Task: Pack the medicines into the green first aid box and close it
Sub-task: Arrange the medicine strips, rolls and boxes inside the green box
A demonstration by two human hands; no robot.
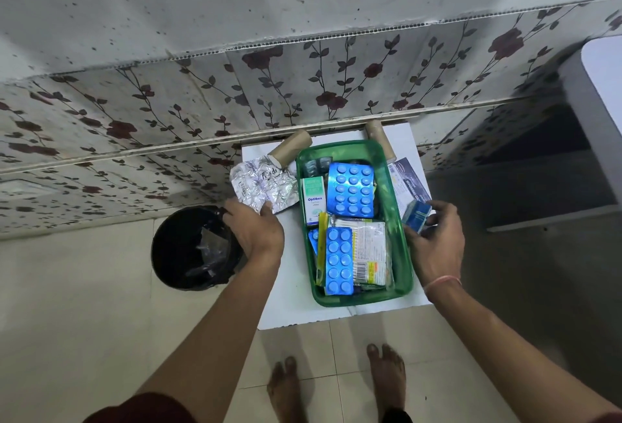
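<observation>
The green first aid box (405, 254) stands open on a small white table (289, 288), with no lid in view. Inside lie two blue tablet strips (351, 188), a white and green Optibex carton (313, 200) and a printed sachet (370, 251). My left hand (255, 229) grips the near edge of a crumpled silver foil strip (266, 183) left of the box. My right hand (436, 237) holds a small blue medicine carton (416, 215) at the box's right rim. A dark blue and white packet (409, 183) lies on the table behind it.
Two cardboard tubes (291, 150) lie at the table's back edge against the floral wall. A black bin (193, 247) with plastic scraps inside stands on the tiled floor left of the table. A grey piece of furniture (589, 126) is at the right. My bare feet (336, 385) stand close to the table.
</observation>
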